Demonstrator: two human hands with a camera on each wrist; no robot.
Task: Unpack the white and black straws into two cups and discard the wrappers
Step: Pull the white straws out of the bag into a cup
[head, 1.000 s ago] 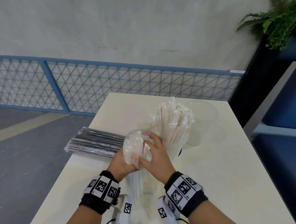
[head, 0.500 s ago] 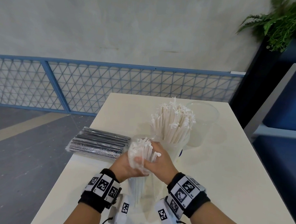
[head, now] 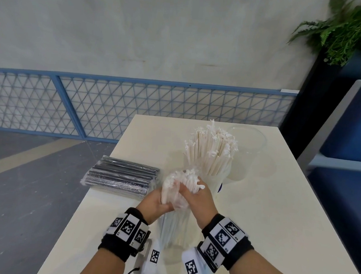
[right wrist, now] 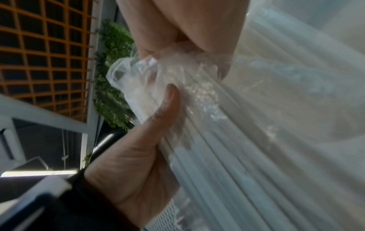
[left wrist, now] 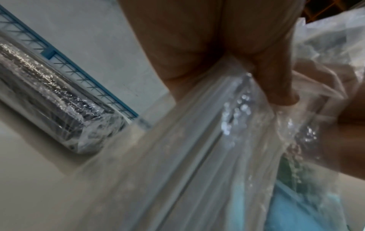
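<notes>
Both hands hold a bundle of white straws (head: 186, 179) standing in its clear plastic wrapper (head: 174, 228) near the table's front. My left hand (head: 157, 202) grips wrapper and straws from the left, and my right hand (head: 199, 197) grips them from the right. The straws' frayed paper tips poke out above the fingers. In the right wrist view the thumb (right wrist: 168, 103) presses bunched wrapper (right wrist: 227, 132) against the straws. Behind the hands a clear cup (head: 221, 178) is packed with white straws (head: 213, 147). A sealed pack of black straws (head: 121, 176) lies to the left.
An empty clear cup (head: 250, 146) stands at the back right, beside the filled one. The cream table (head: 275, 229) has bare surface on its right half. A blue mesh fence (head: 135, 103) lies beyond the table, a blue seat (head: 354, 136) and a plant (head: 351, 27) to the right.
The wrapper's top has slid down off the straw tips, which now stick out bare. Both hands have shifted a little lower on the bundle.
</notes>
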